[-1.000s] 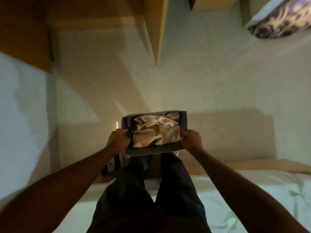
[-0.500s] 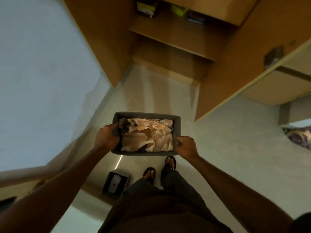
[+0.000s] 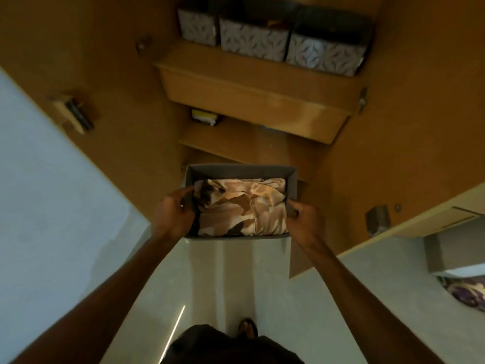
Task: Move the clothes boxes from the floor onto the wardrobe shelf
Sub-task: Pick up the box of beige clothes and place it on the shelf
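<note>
The grey box (image 3: 240, 171) hangs in the air in front of the open wardrobe, between both hands. The left hand (image 3: 172, 216) grips its left wall, thumb curled inside against the folded patterned cloth (image 3: 242, 208). The right hand (image 3: 305, 219) pinches the right wall. Three patterned boxes (image 3: 253, 39) sit on the upper shelf (image 3: 236, 67).

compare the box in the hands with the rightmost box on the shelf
The held box shows plain grey walls; the rightmost shelf box has a pale patterned front. The held box is gripped by the left hand and right hand; the shelf box rests on the wardrobe shelf. Folded tan clothes show in the held box; the shelf box's contents are hidden. Both are rectangular.
</note>
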A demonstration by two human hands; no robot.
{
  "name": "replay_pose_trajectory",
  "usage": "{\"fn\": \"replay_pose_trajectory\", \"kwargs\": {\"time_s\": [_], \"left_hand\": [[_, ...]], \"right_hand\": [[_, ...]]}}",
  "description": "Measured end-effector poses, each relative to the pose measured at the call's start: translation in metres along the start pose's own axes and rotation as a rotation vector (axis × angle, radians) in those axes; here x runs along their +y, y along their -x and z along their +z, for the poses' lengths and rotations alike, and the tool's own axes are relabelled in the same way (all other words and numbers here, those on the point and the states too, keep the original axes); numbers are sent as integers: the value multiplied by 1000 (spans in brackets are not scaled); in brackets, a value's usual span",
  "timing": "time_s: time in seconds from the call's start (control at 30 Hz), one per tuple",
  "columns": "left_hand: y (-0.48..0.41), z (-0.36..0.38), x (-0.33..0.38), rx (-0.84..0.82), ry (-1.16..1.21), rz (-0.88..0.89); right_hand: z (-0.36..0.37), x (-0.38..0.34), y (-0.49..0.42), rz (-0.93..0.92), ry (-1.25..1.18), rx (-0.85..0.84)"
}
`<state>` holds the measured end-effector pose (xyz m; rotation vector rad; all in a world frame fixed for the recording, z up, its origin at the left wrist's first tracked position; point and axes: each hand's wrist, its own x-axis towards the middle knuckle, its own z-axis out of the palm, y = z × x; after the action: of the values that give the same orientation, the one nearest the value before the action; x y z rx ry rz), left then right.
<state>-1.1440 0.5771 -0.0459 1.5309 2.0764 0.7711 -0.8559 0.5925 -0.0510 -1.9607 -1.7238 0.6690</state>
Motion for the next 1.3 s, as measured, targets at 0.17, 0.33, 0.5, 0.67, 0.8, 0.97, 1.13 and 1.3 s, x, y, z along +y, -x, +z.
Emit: {"fn": "replay_pose_trajectory", "kwargs": {"time_s": [0.17, 0.33, 0.5, 0.67, 0.8, 0.97, 1.13, 1.3], "left_hand": [[-106, -14, 58, 85, 124, 111], [-214, -20, 102, 95, 173, 269], [-307, -18, 150, 111, 147, 400], [-384, 0, 190, 52, 120, 483], [-426, 28, 219, 19, 92, 550], [-461, 75, 250, -64, 60, 555], [-474, 106, 285, -149, 19, 503], [-476, 123, 313, -243, -3, 485]], "right_hand": [[-43, -34, -89, -51, -77, 149], [-63, -61, -177, -56, -98, 295], [-74, -81, -260, -39, -97, 390], [-88, -89, -319, 13, -123, 448], [-106, -84, -353, 103, -82, 486], [-136, -66, -390, 211, 19, 381], [-163, -46, -427, 303, 115, 422], [-170, -18, -459, 344, 175, 402]]}}
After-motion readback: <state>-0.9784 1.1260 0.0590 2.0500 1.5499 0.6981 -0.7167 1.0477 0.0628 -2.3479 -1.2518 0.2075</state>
